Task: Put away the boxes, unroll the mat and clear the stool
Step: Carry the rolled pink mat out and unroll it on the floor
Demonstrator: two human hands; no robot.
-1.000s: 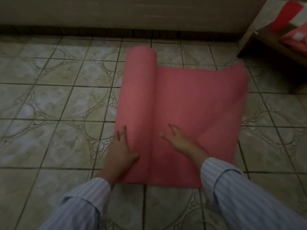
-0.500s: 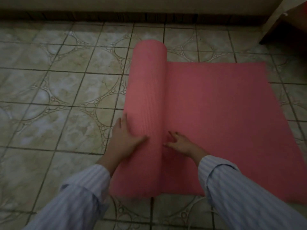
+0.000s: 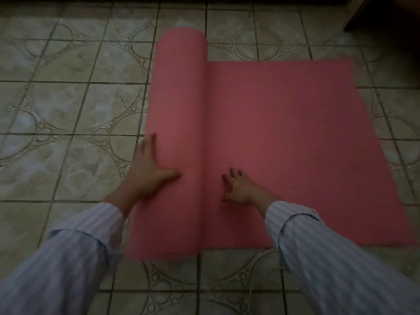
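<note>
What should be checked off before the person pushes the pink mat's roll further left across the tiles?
1. Left hand flat against the roll: ok.
2. Right hand pressing down the unrolled part: ok.
3. Tiled floor left of the roll free of obstacles: ok within view.
4. Unrolled part lying flat, no folds: ok.
5. Roll square to the mat's edges: ok, as far as the wide lens shows.
6. How much mat is left on the roll: cannot tell.
</note>
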